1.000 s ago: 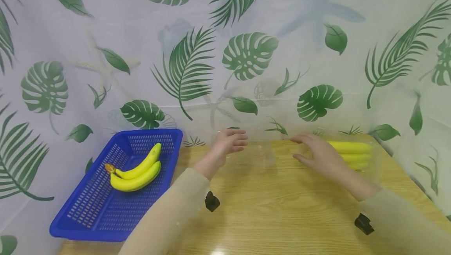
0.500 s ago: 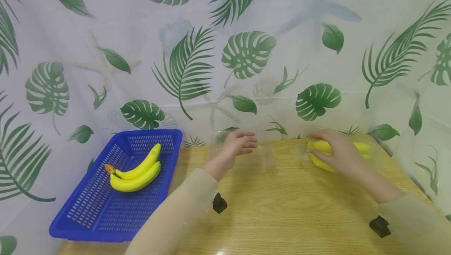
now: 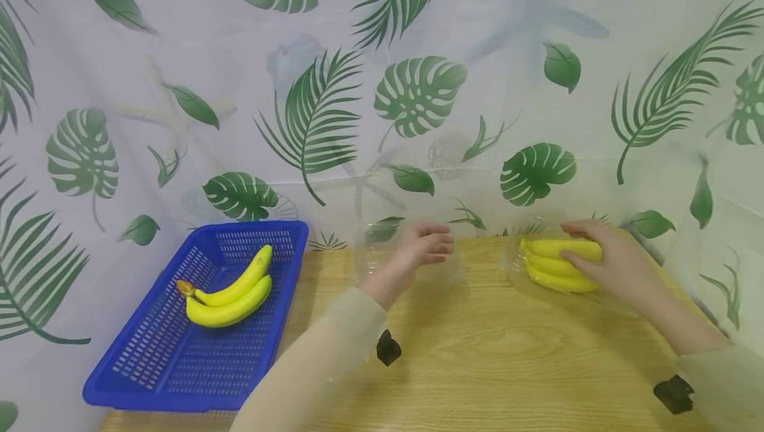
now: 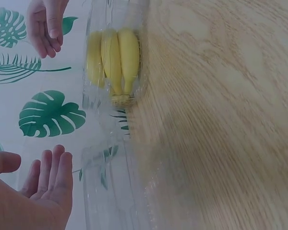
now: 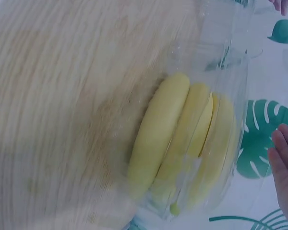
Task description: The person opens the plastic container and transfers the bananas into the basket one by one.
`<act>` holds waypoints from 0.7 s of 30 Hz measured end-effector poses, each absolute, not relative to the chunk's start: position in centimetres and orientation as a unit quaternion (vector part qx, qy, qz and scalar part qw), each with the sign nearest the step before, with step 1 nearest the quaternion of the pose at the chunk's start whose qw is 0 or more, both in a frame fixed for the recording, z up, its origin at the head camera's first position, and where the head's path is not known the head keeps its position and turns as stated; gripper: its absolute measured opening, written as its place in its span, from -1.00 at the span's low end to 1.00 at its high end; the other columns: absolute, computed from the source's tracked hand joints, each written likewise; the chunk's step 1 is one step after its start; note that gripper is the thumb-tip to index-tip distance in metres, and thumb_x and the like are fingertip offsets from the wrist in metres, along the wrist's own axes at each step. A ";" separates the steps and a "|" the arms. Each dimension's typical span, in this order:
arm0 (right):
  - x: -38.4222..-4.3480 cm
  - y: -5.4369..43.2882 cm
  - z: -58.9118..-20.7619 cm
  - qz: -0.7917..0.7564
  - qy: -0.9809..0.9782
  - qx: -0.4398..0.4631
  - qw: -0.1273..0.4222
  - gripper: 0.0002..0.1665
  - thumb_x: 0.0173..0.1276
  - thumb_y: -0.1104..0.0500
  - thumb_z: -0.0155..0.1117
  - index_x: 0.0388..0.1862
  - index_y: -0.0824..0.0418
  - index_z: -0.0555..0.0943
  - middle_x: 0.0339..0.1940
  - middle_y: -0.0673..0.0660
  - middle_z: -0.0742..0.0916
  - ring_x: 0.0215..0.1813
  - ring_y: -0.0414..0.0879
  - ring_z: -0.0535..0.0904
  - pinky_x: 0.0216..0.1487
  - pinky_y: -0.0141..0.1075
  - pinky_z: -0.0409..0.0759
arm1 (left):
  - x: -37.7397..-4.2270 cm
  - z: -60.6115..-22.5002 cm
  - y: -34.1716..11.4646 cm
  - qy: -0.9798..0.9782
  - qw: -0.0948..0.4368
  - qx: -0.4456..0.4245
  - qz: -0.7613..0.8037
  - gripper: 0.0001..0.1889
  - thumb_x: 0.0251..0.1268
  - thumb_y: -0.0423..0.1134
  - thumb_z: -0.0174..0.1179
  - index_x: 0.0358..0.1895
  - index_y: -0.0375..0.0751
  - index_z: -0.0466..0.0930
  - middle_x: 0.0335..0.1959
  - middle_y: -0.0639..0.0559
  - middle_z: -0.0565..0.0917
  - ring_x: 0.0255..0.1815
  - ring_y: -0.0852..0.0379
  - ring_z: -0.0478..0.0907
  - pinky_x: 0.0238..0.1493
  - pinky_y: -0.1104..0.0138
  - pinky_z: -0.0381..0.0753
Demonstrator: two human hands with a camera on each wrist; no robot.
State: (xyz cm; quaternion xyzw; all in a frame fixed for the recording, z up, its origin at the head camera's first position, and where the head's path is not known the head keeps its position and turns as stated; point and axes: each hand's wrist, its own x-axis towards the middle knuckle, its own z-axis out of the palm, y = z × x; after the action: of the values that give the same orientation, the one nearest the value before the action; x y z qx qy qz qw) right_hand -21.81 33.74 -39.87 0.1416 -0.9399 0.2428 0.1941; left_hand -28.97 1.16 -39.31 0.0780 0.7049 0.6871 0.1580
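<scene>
Basket (image 3: 197,403): two bananas (image 3: 233,312) within, presumably kept from rolling by its walls. Left hand (image 3: 414,253): thumb apart from fingers, grasping nothing, over a transparent box (image 3: 371,263). Second box (image 3: 513,256): bunch (image 3: 555,266) inside, sides likely keeping it together. Right hand (image 3: 621,263): thumb and fingers apart, above it.

A white sheet (image 3: 483,93) covered the far side of the scene and carried on to the left and right. Green split leaves (image 3: 420,93), feathery fronds (image 3: 325,120) and small single leaves (image 3: 562,67) were printed over it, with faint starfish (image 3: 528,17) between them. A crease (image 3: 477,168) ran across its lower part. The wooden table (image 3: 507,359) had a yellowish, wavy-grained top. In the soft light, the sheet looked lilac on the left and greyer on the right.
</scene>
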 end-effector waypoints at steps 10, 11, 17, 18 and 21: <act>-20.4 37.1 -39.3 0.230 -0.946 0.099 0.204 -0.47 0.44 0.23 0.46 0.30 0.41 0.57 0.17 0.49 0.70 0.17 0.44 0.57 0.12 0.36 0.52 | -28.9 -40.2 2.6 0.691 0.163 0.079 0.699 -0.66 0.62 -0.37 0.10 0.29 -0.48 0.58 0.26 -0.42 0.69 0.22 -0.29 0.73 0.26 0.09 0.80; -20.3 37.4 -39.3 0.229 -0.946 0.093 0.208 -0.48 0.45 0.23 0.46 0.30 0.41 0.57 0.17 0.49 0.70 0.17 0.43 0.58 0.11 0.34 0.52 | -28.9 -40.3 2.8 0.692 0.162 0.081 0.699 -0.67 0.62 -0.37 0.11 0.28 -0.48 0.58 0.25 -0.41 0.70 0.22 -0.29 0.73 0.26 0.09 0.80; -19.4 39.4 -39.5 0.227 -0.944 0.065 0.231 -0.50 0.50 0.21 0.42 0.31 0.43 0.57 0.18 0.52 0.69 0.11 0.43 0.57 0.08 0.23 0.59 | -28.7 -40.6 3.5 0.692 0.163 0.093 0.697 -0.67 0.62 -0.36 0.11 0.28 -0.47 0.59 0.23 -0.39 0.71 0.22 -0.31 0.73 0.25 0.08 0.81; -19.1 39.6 -39.6 0.227 -0.944 0.060 0.230 -0.50 0.52 0.19 0.40 0.31 0.43 0.56 0.18 0.53 0.67 0.12 0.45 0.56 0.08 0.26 0.59 | -28.6 -40.6 3.6 0.692 0.164 0.093 0.697 -0.67 0.63 -0.36 0.10 0.29 -0.48 0.58 0.23 -0.40 0.71 0.23 -0.31 0.72 0.26 0.08 0.80; -18.5 40.2 -39.7 0.234 -0.946 0.040 0.219 -0.48 0.57 0.14 0.35 0.34 0.43 0.53 0.22 0.57 0.63 0.15 0.54 0.53 0.06 0.48 0.49 | -28.4 -40.8 3.9 0.694 0.161 0.093 0.695 -0.68 0.62 -0.37 0.11 0.27 -0.48 0.59 0.22 -0.40 0.71 0.22 -0.32 0.73 0.27 0.07 0.80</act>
State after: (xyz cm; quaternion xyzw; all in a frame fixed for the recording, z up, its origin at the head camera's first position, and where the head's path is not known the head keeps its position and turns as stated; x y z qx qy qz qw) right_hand -18.49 40.21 -39.71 0.0400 -0.9464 0.2340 0.2190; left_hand -28.40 3.95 -40.81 0.0934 0.6943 0.6952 0.1610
